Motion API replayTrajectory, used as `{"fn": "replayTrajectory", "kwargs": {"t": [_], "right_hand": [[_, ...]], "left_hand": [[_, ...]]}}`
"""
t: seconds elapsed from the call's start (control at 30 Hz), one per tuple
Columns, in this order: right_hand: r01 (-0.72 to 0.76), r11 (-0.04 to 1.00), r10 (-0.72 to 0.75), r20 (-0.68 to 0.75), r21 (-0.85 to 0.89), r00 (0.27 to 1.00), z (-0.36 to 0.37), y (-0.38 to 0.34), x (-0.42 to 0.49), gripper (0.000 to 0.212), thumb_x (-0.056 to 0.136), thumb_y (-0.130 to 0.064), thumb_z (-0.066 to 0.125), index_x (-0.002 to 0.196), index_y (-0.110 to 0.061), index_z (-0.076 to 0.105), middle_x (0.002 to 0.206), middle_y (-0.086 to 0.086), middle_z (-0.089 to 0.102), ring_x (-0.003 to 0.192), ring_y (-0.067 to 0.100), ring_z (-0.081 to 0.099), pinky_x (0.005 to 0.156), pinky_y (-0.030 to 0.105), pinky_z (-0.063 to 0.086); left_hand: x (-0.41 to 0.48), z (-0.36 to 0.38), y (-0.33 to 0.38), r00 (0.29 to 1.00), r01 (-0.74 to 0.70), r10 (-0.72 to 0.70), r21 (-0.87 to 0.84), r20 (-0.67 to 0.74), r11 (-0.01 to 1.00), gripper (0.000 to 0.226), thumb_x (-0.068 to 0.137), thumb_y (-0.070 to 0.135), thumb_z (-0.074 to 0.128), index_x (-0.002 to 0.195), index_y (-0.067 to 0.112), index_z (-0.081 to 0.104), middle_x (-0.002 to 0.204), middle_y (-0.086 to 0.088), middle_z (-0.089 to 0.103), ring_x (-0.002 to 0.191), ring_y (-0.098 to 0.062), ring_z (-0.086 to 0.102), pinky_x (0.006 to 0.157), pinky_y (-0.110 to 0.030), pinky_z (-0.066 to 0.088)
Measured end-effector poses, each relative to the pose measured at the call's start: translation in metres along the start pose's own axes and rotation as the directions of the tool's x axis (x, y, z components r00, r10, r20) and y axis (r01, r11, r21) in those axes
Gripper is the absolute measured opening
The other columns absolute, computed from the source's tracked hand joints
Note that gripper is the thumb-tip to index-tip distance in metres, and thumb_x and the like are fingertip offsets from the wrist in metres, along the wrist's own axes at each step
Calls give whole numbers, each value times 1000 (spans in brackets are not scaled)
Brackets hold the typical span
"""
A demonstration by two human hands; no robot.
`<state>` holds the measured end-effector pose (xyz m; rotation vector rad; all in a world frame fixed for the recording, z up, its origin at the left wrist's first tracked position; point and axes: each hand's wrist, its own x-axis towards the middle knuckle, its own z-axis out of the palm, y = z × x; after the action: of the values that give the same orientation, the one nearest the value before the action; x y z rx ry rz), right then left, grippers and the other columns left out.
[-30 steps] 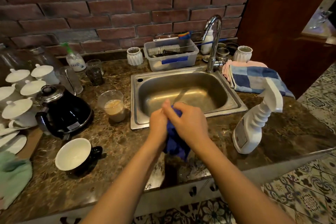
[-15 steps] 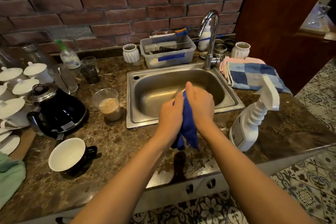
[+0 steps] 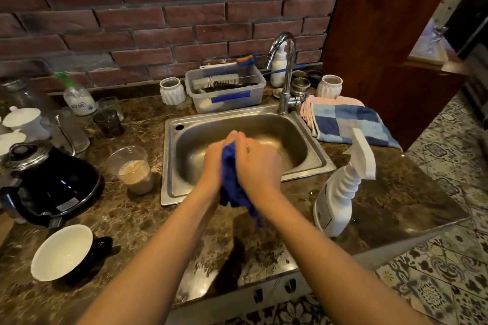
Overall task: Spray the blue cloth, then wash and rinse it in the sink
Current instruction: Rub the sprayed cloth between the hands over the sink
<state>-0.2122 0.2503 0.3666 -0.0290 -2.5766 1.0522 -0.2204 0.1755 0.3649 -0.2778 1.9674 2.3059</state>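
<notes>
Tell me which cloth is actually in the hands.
The plain dark blue cloth, gripped between left hand and right hand above the sink. The checked towel and pink cloth lie untouched right of the faucet.

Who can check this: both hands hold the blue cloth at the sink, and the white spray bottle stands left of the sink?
Not quite: the head view shows the white spray bottle standing right of the sink; the rest holds.
</notes>
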Motion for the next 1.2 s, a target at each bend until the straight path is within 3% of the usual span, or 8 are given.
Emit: {"fn": "replayTrajectory", "kwargs": {"t": [0.07, 0.3, 0.5, 0.63, 0.8, 0.9, 1.0, 1.2], "right_hand": [[22, 999, -21, -12, 32, 1000, 2, 0, 2, 53, 99, -38, 27, 81, -7, 66, 76, 11, 68, 74, 28, 61, 67, 36, 46], [-175, 952, 148, 121, 252, 982, 17, 30, 47, 49, 96, -45, 33, 56, -18, 42, 57, -3, 45, 55, 12, 42, 57, 30, 34], [-353, 851, 223, 342, 387, 913, 22, 52, 71, 45, 99, -42, 27, 104, -17, 64, 97, -3, 64, 97, 14, 59, 87, 31, 45], [-357, 775, 31, 533, 522, 846, 25, 50, 74, 27, 98, -35, 37, 117, -30, 55, 113, -9, 60, 98, -3, 56, 86, 13, 44], [-270, 773, 43, 378, 574, 925, 38, 56, 89, 33, 87, -11, 61, 118, -21, 53, 113, -4, 62, 104, 10, 59, 85, 18, 50], [-271, 809, 116, 311, 521, 943, 42, 51, 98, 21, 94, -15, 49, 113, -23, 52, 106, -7, 60, 94, 4, 57, 74, 9, 47], [-325, 844, 176, 352, 426, 919, 47, 43, 109, 22, 98, -24, 39, 114, -20, 53, 103, -5, 60, 95, 9, 57, 77, 20, 45], [-151, 985, 160, 123, -80, 979, 73, 24, 114, 45, 93, -51, 36, 87, -11, 54, 79, 6, 64, 72, 22, 61, 67, 38, 47]], "left_hand": [[4, 3, 2, 999, -43, 43, 28, -17, 999, 36, 99, 17, 36, 63, 13, 42, 47, 0, 51, 47, -10, 51, 54, -21, 44], [3, 3, -6, 994, -111, 107, 138, 36, 984, 34, 94, 41, 43, 90, 16, 67, 79, 2, 72, 75, -7, 68, 62, -16, 50], [44, -27, 6, 968, -146, 103, 179, 229, 973, 18, 90, 28, 55, 106, 22, 61, 107, -2, 67, 101, -19, 63, 86, -28, 47], [74, -37, 18, 938, -98, 26, 193, 346, 976, 15, 91, 26, 53, 103, 25, 63, 106, -2, 68, 100, -18, 63, 87, -30, 47], [114, -53, 27, 940, -171, 55, 324, 337, 931, 9, 87, 25, 60, 96, 27, 63, 95, 5, 67, 90, -12, 63, 74, -22, 47], [137, -57, 17, 977, -161, 97, 362, 189, 918, 25, 86, 31, 61, 109, 24, 55, 103, 5, 59, 92, -8, 56, 76, -20, 44], [148, -42, 11, 951, 39, -100, 206, 294, 978, 28, 91, 46, 47, 114, 31, 53, 118, 2, 59, 104, -12, 58, 92, -32, 47], [175, -15, -7, 959, 240, -244, 44, 142, 970, 35, 88, 43, 53, 83, 11, 66, 79, -6, 72, 78, -21, 66, 80, -37, 53]]}}
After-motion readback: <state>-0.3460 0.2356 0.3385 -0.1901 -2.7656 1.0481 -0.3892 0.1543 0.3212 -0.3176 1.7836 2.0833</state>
